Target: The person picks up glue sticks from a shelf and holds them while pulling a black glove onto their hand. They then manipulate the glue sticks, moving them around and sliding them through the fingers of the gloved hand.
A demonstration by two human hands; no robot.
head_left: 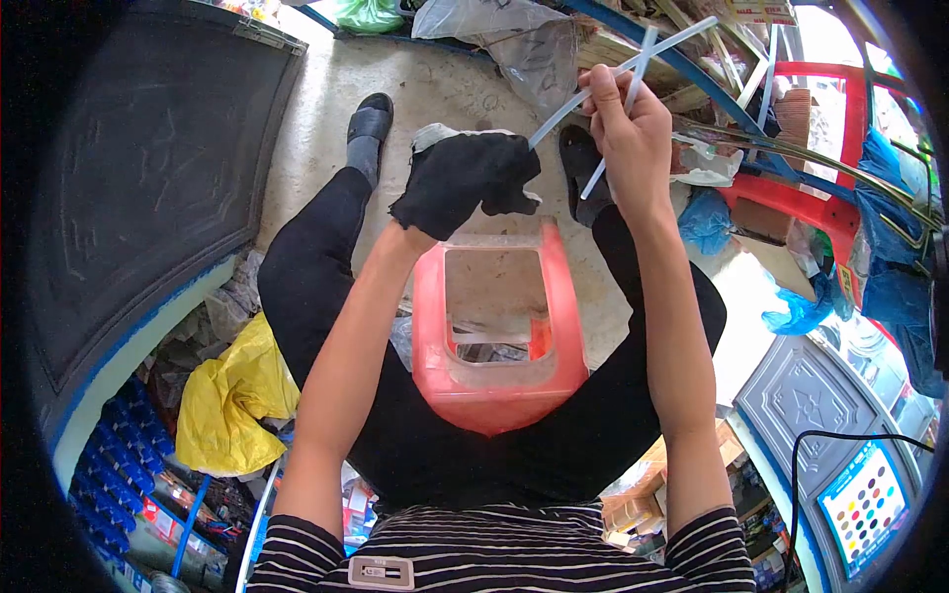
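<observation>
My right hand [633, 128] is bare and closed in a pinch on two long translucent white sticks that look like glue sticks. One glue stick [682, 37] slants from upper right down to the left, its lower end right at the glove on my left hand. Crossing it near my fingertips, the other glue stick [594, 180] points steeply downward. My left hand [465, 180] wears a black glove with a greyish-white palm side, its fingers curled in; what they close on is hidden. Below both hands, between my knees, stands a red plastic stool [435, 371] with a see-through middle.
A dark panelled door [168, 168] stands at the left, with a yellow bag [232, 405] below it. Blue-framed racks [727, 89] with long strips fill the upper right. A grey patterned panel [806, 400] and a black cable [796, 494] are at lower right.
</observation>
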